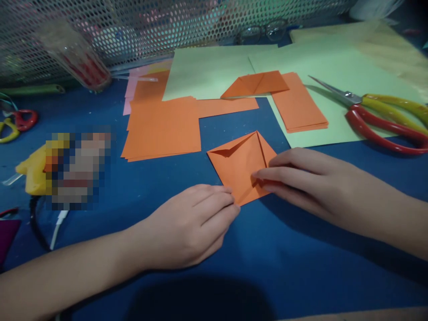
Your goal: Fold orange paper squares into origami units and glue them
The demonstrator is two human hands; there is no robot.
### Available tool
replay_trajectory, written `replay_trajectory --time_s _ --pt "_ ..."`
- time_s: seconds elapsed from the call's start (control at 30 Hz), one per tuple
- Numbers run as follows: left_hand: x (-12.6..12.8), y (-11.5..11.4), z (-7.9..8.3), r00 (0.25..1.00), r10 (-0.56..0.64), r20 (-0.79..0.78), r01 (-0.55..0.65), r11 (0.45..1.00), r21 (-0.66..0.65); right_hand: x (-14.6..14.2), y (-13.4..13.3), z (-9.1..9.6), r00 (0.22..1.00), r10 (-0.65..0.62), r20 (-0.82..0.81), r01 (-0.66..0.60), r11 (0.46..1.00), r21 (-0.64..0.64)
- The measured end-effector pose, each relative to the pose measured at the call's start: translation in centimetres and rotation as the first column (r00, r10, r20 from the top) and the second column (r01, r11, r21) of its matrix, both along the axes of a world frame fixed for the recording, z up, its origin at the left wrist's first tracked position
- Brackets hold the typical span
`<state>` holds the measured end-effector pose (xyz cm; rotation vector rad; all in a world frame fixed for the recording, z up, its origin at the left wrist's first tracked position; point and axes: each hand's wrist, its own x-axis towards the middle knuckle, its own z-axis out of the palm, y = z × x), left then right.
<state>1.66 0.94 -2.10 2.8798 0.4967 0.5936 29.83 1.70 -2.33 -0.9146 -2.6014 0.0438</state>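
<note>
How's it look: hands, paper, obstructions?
Left hand at near corner of folded orange paper. Right hand on its right side. Red-and-yellow-handled scissors clear of both hands.

Scissors (370, 119), folded orange paper (237, 167) — it's a craft table (301, 267).

The right fingers (284, 174) hide one corner of the folded orange paper square (240, 165), and the left fingers (217, 205) cover part of its near-left edge; whether either set pinches it is unclear. Coarse pixels mask the object (82, 165) beside the yellow plastic tool (35, 171) and part of that tool. The frame crops the large red-and-yellow-handled scissors (366, 117) and a flat purple item (7, 238). Red contents of the clear cylindrical jar (80, 67) are blurred.
</note>
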Motion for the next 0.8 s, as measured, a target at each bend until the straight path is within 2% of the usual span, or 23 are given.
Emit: replay_trajectory --time_s 0.13,0.27,0.33,0.4,0.47,0.57,0.63,0.8 --pt "0.1 0.0 0.0 0.996 0.048 0.076 -0.039 0.992 -0.119 -0.8 -0.2 -0.3 0.996 0.059 -0.061 -0.060 0.998 -0.009" --pt "0.3 0.0 0.1 0.996 0.056 0.072 -0.044 0.986 -0.158 -1.5 -0.4 -0.7 0.983 0.013 -0.181 -0.044 0.985 -0.168" --pt "0.3 0.0 0.2 0.997 0.052 0.057 -0.043 0.988 -0.151 -1.8 -0.7 -0.7 0.981 0.006 -0.195 -0.045 0.980 -0.193" --pt "0.3 0.0 0.2 0.998 0.046 0.048 -0.038 0.988 -0.152 -2.0 -1.2 -0.7 0.986 0.002 -0.165 -0.023 0.992 -0.126" --pt "0.3 0.0 0.3 0.998 0.044 0.049 -0.036 0.987 -0.155 -2.2 -2.0 -0.5 0.996 -0.009 -0.090 0.010 1.000 0.010" --pt "0.2 0.1 0.2 0.997 0.045 0.061 -0.034 0.985 -0.168 -2.5 -3.0 -0.3 1.000 -0.016 0.013 0.014 0.983 0.182" --pt "0.3 0.1 0.2 0.997 0.044 0.061 -0.033 0.983 -0.179 -2.8 -3.2 -0.2 0.999 -0.014 0.041 0.006 0.983 0.182" --pt "0.4 0.1 0.2 0.997 0.051 0.057 -0.040 0.983 -0.180 -3.8 -3.0 -0.2 0.999 -0.032 0.032 0.029 0.995 0.091"
